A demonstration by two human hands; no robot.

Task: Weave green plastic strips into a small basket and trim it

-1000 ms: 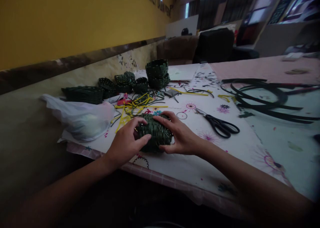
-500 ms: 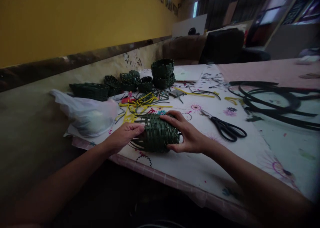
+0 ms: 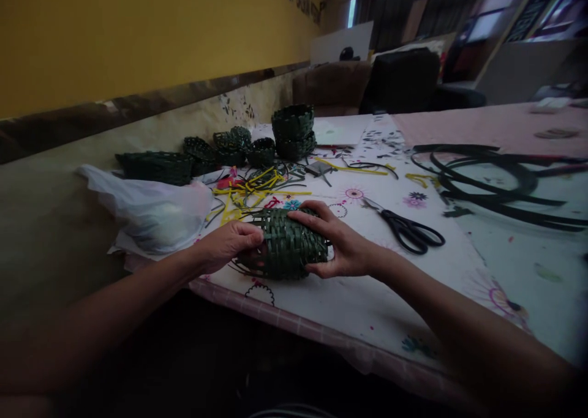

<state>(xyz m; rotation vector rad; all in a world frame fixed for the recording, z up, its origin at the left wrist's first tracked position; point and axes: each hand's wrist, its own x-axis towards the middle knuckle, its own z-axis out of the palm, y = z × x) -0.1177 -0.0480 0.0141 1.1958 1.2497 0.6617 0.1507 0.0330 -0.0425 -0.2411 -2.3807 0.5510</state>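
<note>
A dark green woven basket [image 3: 289,246] lies on its side near the table's front edge, loose strip ends sticking out to the left. My left hand [image 3: 232,243] pinches the basket at its open left rim, thumb on the outside; the other fingertips are partly hidden. Around the right end curves my right hand [image 3: 337,243], fingers over the top and thumb low on the side, gripping it. Black-handled scissors [image 3: 408,229] lie partly open to the right of that hand. Behind the basket are loose yellow and green strips [image 3: 257,191].
Finished-looking green baskets [image 3: 294,133] stand at the back left, some stacked. A white plastic bag [image 3: 160,213] sits by the wall at left. Coiled dark strips [image 3: 509,185] spread over the right side of the patterned tablecloth [image 3: 358,311]. Chairs [image 3: 399,81] stand beyond the table.
The view has shifted slightly, so the table things appear a little further left. Both hands keep their hold on the basket, with only a slight shift of the left fingers.
</note>
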